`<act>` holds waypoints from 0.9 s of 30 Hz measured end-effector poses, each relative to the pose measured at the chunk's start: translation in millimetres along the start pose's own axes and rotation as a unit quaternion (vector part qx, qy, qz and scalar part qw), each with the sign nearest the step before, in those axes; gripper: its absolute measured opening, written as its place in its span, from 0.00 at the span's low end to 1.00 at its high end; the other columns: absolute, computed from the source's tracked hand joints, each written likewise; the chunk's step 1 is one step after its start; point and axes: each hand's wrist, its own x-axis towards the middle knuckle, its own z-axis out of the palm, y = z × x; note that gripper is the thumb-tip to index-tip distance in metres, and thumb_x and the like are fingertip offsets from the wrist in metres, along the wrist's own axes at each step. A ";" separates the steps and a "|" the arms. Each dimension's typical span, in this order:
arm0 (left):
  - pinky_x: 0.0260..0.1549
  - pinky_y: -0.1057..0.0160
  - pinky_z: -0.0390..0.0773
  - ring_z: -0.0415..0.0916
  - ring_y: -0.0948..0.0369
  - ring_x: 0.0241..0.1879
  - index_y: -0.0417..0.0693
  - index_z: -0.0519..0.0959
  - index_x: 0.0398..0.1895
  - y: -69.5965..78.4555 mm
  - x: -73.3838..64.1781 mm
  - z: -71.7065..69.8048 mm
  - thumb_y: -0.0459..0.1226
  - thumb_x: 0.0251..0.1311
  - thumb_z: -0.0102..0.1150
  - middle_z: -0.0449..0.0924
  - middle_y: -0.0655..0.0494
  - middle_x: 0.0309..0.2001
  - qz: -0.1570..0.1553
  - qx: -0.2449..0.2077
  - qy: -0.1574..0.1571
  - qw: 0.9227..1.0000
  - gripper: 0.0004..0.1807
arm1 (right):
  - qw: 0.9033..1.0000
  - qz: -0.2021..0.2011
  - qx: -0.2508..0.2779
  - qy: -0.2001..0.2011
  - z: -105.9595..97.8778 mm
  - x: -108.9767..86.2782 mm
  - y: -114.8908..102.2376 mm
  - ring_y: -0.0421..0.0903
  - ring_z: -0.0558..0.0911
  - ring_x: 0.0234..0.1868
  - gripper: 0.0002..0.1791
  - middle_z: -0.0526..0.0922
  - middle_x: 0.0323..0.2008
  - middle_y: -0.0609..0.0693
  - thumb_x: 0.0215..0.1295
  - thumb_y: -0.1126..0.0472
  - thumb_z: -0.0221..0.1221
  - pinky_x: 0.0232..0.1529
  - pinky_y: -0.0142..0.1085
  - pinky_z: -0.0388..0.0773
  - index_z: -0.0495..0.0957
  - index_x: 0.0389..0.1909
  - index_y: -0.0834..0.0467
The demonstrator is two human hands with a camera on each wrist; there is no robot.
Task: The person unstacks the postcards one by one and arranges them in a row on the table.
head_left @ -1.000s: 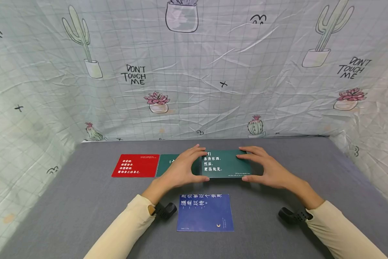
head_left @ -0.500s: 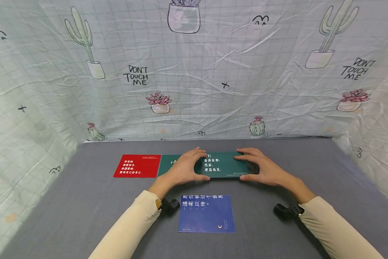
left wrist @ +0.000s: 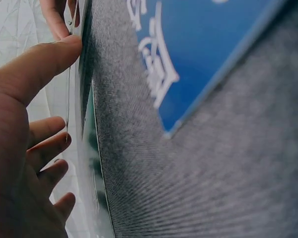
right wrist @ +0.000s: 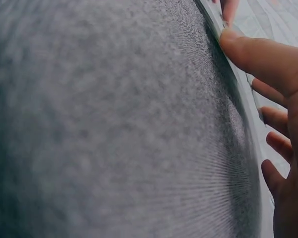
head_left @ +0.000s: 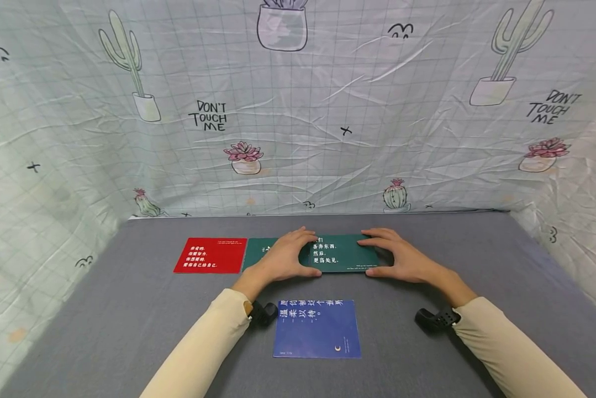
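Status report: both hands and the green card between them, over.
Left hand, right hand gripping opposite ends of green card. Second green card partly hidden by left hand. Blue card clear of both hands.

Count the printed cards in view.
4: red rectangular card, far left; partly hidden green rectangular card beside it; held green rectangular card between left hand and right hand; blue rectangular card, lowest in the head view. More could be hidden underneath.

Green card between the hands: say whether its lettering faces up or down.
Up: the head view shows white lettering on the green card.
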 end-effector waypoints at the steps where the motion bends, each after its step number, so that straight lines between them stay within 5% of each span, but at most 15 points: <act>1: 0.68 0.50 0.49 0.48 0.55 0.72 0.48 0.67 0.67 -0.5 0.5 0.4 0.58 0.48 0.67 0.60 0.53 0.70 0.000 0.002 -0.002 1.000 0.44 | 1.000 0.000 0.000 -0.001 0.7 0.2 0.9 0.55 0.56 0.69 0.37 0.63 0.68 0.53 0.54 0.43 0.68 0.62 0.60 0.55 0.73 0.63 0.53; 27: 0.68 0.49 0.45 0.48 0.52 0.72 0.47 0.67 0.67 -1.5 7.5 -2.6 0.57 0.50 0.67 0.61 0.51 0.69 0.000 0.018 -0.033 0.999 0.43 | 0.999 0.024 0.003 -0.035 2.0 4.1 6.3 0.57 0.55 0.70 0.37 0.62 0.69 0.55 0.54 0.41 0.66 0.62 0.62 0.55 0.72 0.64 0.53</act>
